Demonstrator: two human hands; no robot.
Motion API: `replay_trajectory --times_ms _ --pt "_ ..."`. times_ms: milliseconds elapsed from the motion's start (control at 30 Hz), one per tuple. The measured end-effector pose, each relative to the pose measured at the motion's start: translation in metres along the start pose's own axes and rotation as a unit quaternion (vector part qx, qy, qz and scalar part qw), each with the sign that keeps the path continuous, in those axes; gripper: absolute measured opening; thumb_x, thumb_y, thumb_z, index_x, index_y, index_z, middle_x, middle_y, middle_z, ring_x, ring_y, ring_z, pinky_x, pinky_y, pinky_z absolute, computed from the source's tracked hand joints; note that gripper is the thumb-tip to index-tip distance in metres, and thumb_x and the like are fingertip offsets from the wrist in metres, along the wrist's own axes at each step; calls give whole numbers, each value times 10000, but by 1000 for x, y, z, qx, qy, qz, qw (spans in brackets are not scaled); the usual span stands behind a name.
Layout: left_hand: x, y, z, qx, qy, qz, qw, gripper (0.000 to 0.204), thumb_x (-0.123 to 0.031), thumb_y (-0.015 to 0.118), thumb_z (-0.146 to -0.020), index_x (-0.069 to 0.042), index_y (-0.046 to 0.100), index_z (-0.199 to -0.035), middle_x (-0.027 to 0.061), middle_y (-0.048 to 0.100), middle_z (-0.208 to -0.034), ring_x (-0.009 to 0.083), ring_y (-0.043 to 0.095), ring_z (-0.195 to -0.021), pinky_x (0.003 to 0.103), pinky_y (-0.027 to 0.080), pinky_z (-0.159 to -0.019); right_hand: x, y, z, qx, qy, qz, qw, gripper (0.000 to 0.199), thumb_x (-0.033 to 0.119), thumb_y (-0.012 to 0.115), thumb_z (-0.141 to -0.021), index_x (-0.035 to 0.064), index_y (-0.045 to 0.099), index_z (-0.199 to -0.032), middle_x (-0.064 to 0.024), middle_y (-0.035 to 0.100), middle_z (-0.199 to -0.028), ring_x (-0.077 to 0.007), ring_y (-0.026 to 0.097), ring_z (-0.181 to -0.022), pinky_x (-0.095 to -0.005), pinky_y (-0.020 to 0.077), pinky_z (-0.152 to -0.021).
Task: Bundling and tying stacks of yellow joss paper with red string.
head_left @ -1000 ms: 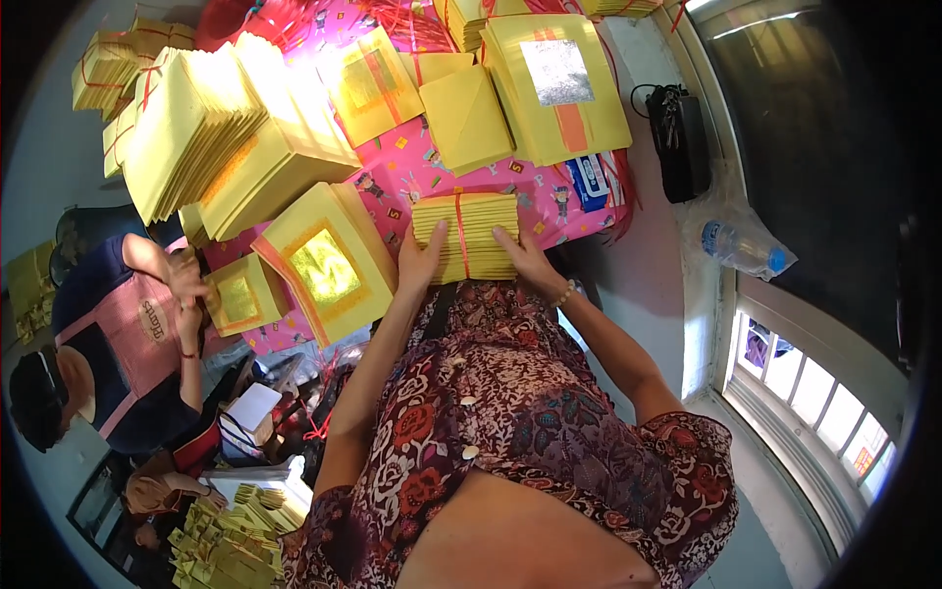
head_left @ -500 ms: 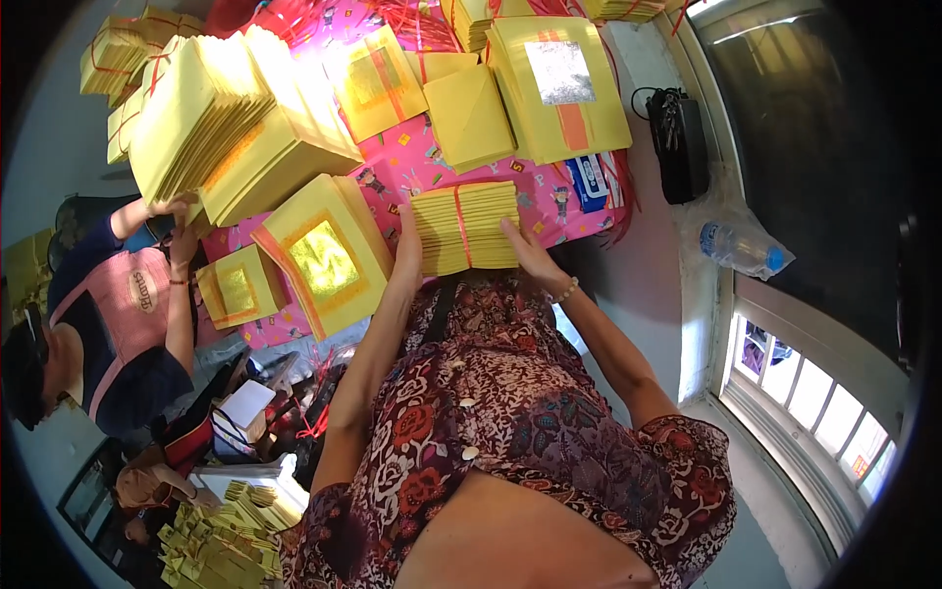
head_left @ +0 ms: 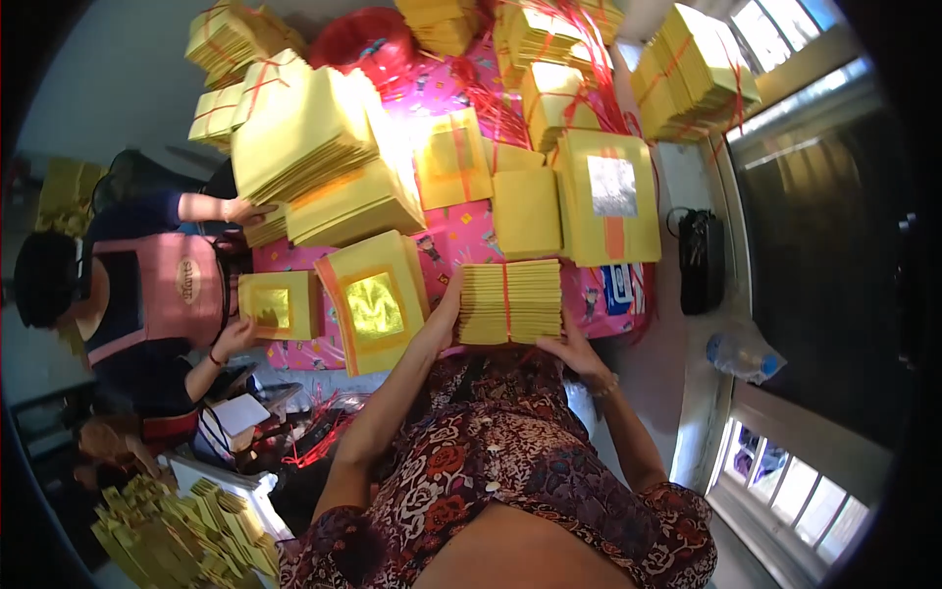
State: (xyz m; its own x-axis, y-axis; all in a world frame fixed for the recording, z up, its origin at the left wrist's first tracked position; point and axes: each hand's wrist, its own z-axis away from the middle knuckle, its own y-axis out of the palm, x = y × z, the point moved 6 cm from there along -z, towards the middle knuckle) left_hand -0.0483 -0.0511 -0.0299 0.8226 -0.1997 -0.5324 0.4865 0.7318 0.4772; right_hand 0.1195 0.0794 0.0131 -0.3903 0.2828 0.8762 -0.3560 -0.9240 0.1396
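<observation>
I hold a thick bundle of yellow paper sheets (head_left: 510,301), tied around its middle with a red string, upright on edge at the near side of the pink patterned table (head_left: 461,231). My left hand (head_left: 446,306) presses its left end. My right hand (head_left: 572,346) grips its lower right corner. Just left of the bundle lies a yellow stack with a gold foil square (head_left: 375,302).
Tall yellow paper stacks (head_left: 314,147) and a stack with a silver foil square (head_left: 608,196) cover the table. A person in a pink apron (head_left: 147,294) sits at the left, handling a small gold-foil stack (head_left: 275,304). A black bag (head_left: 701,260) and a plastic bottle (head_left: 743,355) lie at the right.
I have lifted the tied bundle higher onto its edge, both hands still on it. The person at the left has reached one hand up toward the big stacks.
</observation>
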Motion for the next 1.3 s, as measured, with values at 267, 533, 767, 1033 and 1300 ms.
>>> replay_trajectory --times_ms 267,533,767,1033,1300 --pt "-47 31 68 162 -81 -20 983 769 -705 311 -878 -248 166 -1479 65 300 -1475 299 346 -1314 497 418 -968 123 -10 26 -27 -197 343 918 1033 263 845 -620 -2 257 -1426 -165 397 -1232 -306 366 -1210 -397 302 -1046" --pt "-46 46 94 182 25 -60 981 808 -609 437 -899 -169 116 -1495 91 342 -1448 261 398 -1283 406 332 -1043 148 -28 13 -216 -324 299 871 736 133 746 -674 -2 425 -1323 -133 446 -1226 -281 434 -1184 -380 315 -1048" --pt "-143 103 158 -30 345 -398 849 1088 -405 820 -665 -57 172 -1466 210 395 -1329 296 466 -1163 391 375 -998 136 -49 -35 -175 -310 -124 926 652 68 622 -828 43 314 -1403 -75 403 -1387 -194 429 -1236 -332 359 -1023" --pt "-205 104 190 -39 609 -309 730 1149 -340 892 -533 -70 185 -1398 225 311 -1348 345 318 -1297 477 268 -1077 204 -1 -47 -80 -395 -289 868 734 229 661 -875 101 226 -1453 -47 398 -1388 -175 437 -1234 -343 389 -1025" --pt "-251 27 253 -120 547 -117 820 906 -317 780 -678 -64 241 -1360 138 417 -1316 268 453 -1222 421 413 -989 337 123 -29 118 -485 -81 863 742 358 598 -898 13 228 -1441 -99 304 -1458 -200 296 -1346 -363 365 -1040"
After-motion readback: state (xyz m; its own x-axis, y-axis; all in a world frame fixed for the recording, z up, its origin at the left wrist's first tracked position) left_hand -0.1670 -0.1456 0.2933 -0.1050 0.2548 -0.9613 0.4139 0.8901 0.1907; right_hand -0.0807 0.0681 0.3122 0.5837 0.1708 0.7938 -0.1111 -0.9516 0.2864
